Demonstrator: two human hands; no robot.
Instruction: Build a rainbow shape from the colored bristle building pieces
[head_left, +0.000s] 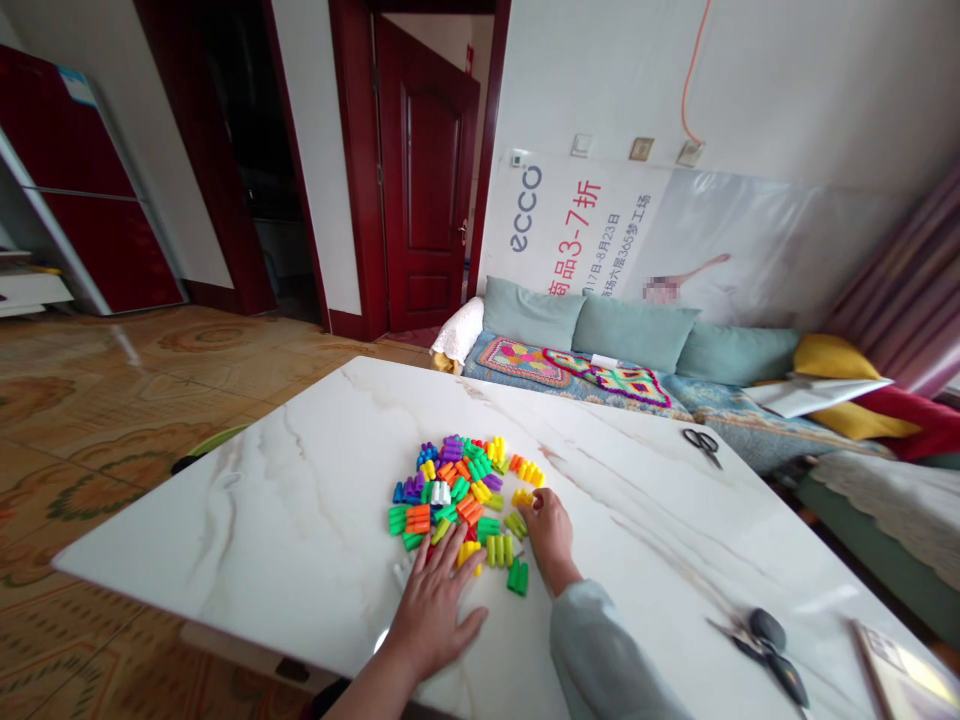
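A heap of colourful plastic building blocks (459,490), each a row of joined tubes, lies on the white marbled table (322,480). My left hand (439,600) rests at the near edge of the heap, fingers spread over red, yellow and lime blocks. On the heap's right side, my right hand (549,530) has its fingertips closed on a yellow block (523,497). Close to that hand are a lime block (515,524) and, nearer to me, a green block (517,576). The palm side of both hands is hidden.
Black-handled scissors (701,442) lie near the table's far right edge. A second pair of scissors (769,645) and a box or book (900,670) are at the near right. Behind the table stands a sofa with teal cushions (634,330); a red door (427,170) is ajar.
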